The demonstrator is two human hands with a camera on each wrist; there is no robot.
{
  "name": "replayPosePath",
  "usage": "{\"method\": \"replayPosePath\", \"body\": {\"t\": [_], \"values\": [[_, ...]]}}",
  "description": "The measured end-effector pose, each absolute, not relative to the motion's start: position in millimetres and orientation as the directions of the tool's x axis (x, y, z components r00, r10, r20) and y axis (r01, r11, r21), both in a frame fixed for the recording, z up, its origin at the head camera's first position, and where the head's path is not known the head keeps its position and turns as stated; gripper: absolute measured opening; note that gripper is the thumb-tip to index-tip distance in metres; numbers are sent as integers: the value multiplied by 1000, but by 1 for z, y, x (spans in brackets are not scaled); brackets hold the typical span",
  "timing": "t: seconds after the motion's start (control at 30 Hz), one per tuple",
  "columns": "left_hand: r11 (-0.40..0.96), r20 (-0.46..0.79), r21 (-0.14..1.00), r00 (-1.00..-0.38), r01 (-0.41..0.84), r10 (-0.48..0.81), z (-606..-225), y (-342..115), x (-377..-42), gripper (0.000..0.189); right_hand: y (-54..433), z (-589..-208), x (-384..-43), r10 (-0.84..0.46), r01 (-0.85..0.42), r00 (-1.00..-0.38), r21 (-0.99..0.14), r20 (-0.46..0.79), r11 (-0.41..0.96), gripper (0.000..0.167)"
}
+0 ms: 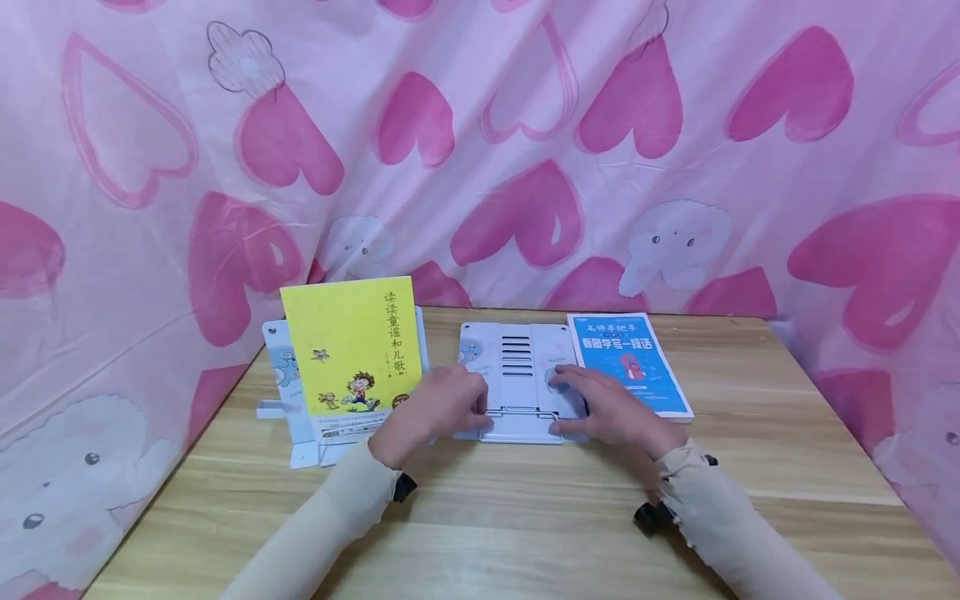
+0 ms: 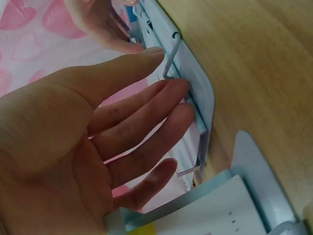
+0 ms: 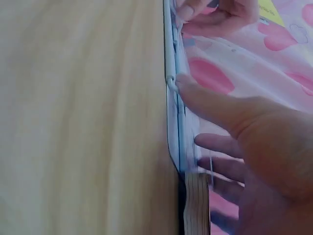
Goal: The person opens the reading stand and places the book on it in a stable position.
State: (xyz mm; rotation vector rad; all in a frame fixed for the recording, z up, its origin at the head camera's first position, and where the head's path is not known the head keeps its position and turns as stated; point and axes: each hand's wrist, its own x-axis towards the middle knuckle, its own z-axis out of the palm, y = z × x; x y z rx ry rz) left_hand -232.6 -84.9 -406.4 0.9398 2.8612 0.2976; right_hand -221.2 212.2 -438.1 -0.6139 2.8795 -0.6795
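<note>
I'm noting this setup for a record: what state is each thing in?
Yellow paper book: closed, propped upright, leaning back
Pale rectangular left stand: unfolded, supporting that book
Pale slotted middle stand: lying nearly flat, bookless
Thin pale wire bar on it: apparently raised
Blue paper book: closed, lying face up
Left hand: fingers loose, near the bar
Right hand: fingers extended, thumb by the bar

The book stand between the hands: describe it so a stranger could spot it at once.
At the back of the wooden table, below the pink heart-print cloth, look between the yellow book and the blue book. The pale book stand there has dark slots down its middle and, unlike the other stand behind the yellow book, holds no book.
</note>
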Motion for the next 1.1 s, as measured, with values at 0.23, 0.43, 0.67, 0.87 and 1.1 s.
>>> {"method": "replayPosePath", "body": {"t": [0.23,0.43,0.67,0.87,1.1], "values": [[813,-61,185,-819,553,571,-411,-80,-232,22,201,-434,-204,-364,-315,-931,-473,-12,823,22],[797,-53,210,-807,567,588,-414,-82,-233,19,195,-430,-199,-299,-112,-931,-620,-208,777,10],[787,-81,253,-799,562,596,-419,-88,-235,17,196,-429,-200,-259,-59,-938,-630,-230,774,27],[778,-98,267,-787,569,609,-417,-90,-235,18,198,-432,-201,-283,-73,-927,-623,-245,779,31],[757,-99,308,-772,576,628,-414,-93,-236,24,201,-435,-201,-321,-103,-917,-633,-238,767,33]]}}
